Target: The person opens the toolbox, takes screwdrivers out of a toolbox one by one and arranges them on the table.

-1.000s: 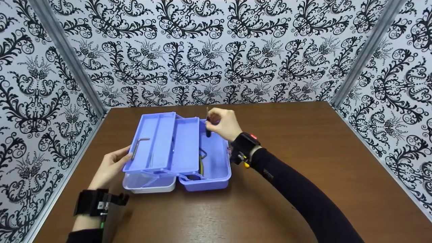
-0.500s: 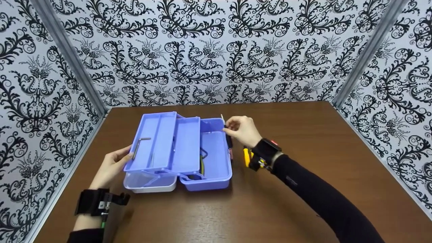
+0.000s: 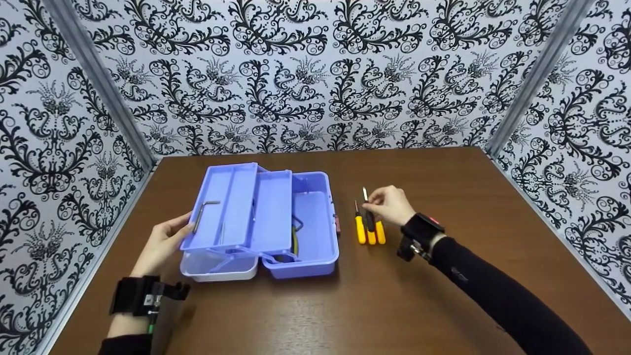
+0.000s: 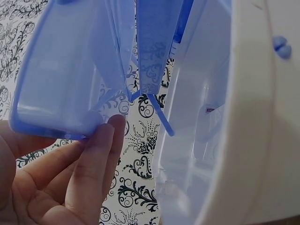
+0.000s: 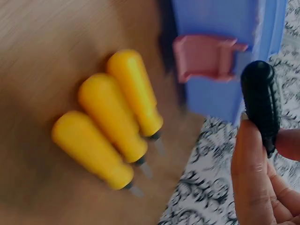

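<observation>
A black-handled screwdriver (image 3: 370, 220) is held in the right hand (image 3: 392, 204), clamped between thumb and fingertips where the handle narrows; its blade is pointed past the fingers, away from the body, its butt end turned back toward it. Below these fingers, untouched by them, three yellow-handled screwdrivers are laid side by side on the brown table (image 3: 305, 315): left one (image 3: 361, 232), middle one (image 3: 371, 239), right one (image 3: 381, 234). In the head view the middle one is partly covered by the black handle; from the right wrist all three are seen clear of it. To the left of the right fingers, near, the pink latch (image 3: 337, 226) is set on the side of an unfolded blue toolbox (image 3: 303, 271). By the left hand (image 3: 161, 242) the edge of the upper tray (image 3: 237, 207) is pinched between thumb and fingers. Just beside those fingertips, inside that tray, an L-shaped hex key (image 3: 198, 217) is lodged along the outer wall. Below the left fingers a translucent pale lid (image 3: 219, 277) is spread. Well apart from both hands, between them, a yellow-green item (image 3: 295, 241) is partly hidden beneath the second tray (image 3: 272, 207); its kind cannot be told.
</observation>
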`<state>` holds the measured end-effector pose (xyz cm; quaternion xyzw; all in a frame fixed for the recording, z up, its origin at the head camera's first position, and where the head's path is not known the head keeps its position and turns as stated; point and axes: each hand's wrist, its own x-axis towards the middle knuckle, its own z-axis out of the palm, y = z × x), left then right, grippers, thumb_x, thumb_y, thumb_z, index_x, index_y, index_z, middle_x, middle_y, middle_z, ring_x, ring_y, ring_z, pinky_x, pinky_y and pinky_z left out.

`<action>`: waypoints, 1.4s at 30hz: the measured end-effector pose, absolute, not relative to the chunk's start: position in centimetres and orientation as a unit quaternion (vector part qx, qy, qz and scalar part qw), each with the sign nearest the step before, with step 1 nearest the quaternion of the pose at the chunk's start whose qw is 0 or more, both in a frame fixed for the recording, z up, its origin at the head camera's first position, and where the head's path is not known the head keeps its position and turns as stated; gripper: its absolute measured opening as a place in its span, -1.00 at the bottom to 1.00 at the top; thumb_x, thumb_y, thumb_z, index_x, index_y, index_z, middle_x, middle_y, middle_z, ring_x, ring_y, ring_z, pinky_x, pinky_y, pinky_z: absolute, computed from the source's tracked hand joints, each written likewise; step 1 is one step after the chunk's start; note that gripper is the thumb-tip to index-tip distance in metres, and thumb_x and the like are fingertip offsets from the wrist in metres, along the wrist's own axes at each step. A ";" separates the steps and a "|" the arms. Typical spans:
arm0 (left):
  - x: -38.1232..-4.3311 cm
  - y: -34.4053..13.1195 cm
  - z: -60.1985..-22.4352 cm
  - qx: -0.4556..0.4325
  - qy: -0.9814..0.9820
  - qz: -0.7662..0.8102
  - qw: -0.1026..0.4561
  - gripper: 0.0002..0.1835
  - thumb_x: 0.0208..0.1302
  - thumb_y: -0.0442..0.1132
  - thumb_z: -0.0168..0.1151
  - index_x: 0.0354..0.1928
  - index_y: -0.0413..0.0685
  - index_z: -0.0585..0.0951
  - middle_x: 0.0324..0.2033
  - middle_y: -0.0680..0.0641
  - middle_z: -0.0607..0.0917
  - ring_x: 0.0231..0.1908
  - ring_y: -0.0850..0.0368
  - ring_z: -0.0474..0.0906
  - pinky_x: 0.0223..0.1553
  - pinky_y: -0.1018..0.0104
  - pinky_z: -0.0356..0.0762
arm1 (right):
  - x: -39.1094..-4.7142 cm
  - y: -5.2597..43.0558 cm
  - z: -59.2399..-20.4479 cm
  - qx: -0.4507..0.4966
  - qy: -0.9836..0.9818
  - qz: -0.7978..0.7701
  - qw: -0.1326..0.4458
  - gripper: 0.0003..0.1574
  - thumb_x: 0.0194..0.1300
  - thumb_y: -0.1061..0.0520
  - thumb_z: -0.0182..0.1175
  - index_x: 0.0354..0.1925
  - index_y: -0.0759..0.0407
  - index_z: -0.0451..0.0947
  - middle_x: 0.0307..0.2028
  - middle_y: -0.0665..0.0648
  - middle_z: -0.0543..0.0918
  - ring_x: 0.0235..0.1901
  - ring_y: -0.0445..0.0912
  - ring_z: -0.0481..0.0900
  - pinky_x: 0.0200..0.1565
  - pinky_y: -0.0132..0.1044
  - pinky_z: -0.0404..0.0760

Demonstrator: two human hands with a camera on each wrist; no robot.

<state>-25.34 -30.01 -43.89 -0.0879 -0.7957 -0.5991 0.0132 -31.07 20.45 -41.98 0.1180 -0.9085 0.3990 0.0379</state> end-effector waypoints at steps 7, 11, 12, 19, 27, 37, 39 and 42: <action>-25.4 -30.1 -44.0 -0.098 -0.787 -0.608 0.012 -0.49 0.50 -0.29 0.04 0.35 -0.47 0.31 0.03 -0.32 0.68 -0.23 0.30 0.71 -0.17 0.42 0.71 | -31.4 23.4 -43.3 0.102 -0.936 0.334 0.040 -0.76 0.18 0.18 0.39 -0.36 0.41 0.70 -0.51 0.31 0.74 -0.65 0.02 0.69 -0.47 -0.31 0.71; -25.4 -30.1 -44.0 -0.098 -0.788 -0.608 0.012 -0.49 0.50 -0.30 0.04 0.35 -0.48 0.31 0.07 -0.43 0.63 -0.22 0.31 0.71 -0.16 0.43 0.71 | -31.8 24.6 -44.3 0.089 -0.944 0.314 0.043 -0.77 0.16 0.16 0.42 -0.43 0.35 0.73 -0.61 0.21 0.72 -0.77 -0.31 0.52 -0.46 -0.36 0.67; -25.4 -30.1 -44.1 -0.098 -0.788 -0.608 0.012 -0.49 0.50 -0.30 0.04 0.35 -0.49 0.30 0.07 -0.41 0.63 -0.22 0.31 0.71 -0.16 0.43 0.71 | -32.0 24.8 -44.5 0.086 -0.945 0.312 0.042 -0.78 0.15 0.16 0.42 -0.45 0.35 0.73 -0.64 0.19 0.71 -0.78 -0.36 0.48 -0.50 -0.40 0.64; -25.4 -30.2 -44.0 -0.094 -0.778 -0.622 0.000 -0.47 0.50 -0.29 0.04 0.36 -0.49 0.27 -0.03 -0.19 0.73 -0.23 0.28 0.72 -0.15 0.41 0.71 | -32.9 25.6 -46.2 0.079 -0.953 0.291 0.021 -0.77 0.13 0.18 0.42 -0.54 0.34 0.72 -0.72 0.08 0.66 -0.79 -0.34 0.46 -0.60 -0.46 0.56; -25.4 -30.2 -43.9 -0.100 -0.795 -0.598 0.009 -0.48 0.50 -0.32 0.02 0.36 -0.51 0.26 0.10 -0.52 0.57 -0.23 0.34 0.71 -0.16 0.43 0.71 | -33.2 25.4 -46.4 0.058 -0.952 0.299 -0.025 -0.78 0.10 0.26 0.40 -0.56 0.43 0.70 -0.72 0.24 0.68 -0.84 -0.29 0.51 -0.73 -0.46 0.54; -25.2 -30.0 -43.8 -0.089 -0.794 -0.602 0.010 -0.50 0.50 -0.34 0.00 0.36 -0.50 0.27 0.17 -0.59 0.47 -0.21 0.40 0.66 -0.15 0.51 0.67 | -33.8 25.1 -46.9 0.058 -0.968 0.244 -0.007 -0.75 0.03 0.21 0.44 -0.64 0.35 0.67 -0.72 0.15 0.67 -0.81 -0.27 0.48 -0.63 -0.43 0.56; -25.2 -30.0 -43.7 -0.093 -0.794 -0.601 0.012 -0.50 0.50 -0.34 0.00 0.36 -0.51 0.27 0.17 -0.59 0.47 -0.21 0.41 0.66 -0.14 0.51 0.67 | -33.9 24.9 -47.0 0.057 -0.971 0.231 -0.002 -0.75 0.00 0.21 0.45 -0.67 0.32 0.65 -0.72 0.13 0.66 -0.75 -0.19 0.52 -0.58 -0.40 0.58; -25.2 -30.0 -43.7 -0.095 -0.793 -0.601 0.014 -0.50 0.51 -0.32 0.00 0.35 -0.50 0.28 0.16 -0.57 0.49 -0.21 0.39 0.67 -0.14 0.49 0.68 | -33.8 24.7 -46.9 0.056 -0.974 0.219 -0.001 -0.73 0.00 0.21 0.44 -0.69 0.29 0.61 -0.73 0.08 0.62 -0.69 -0.10 0.56 -0.52 -0.35 0.58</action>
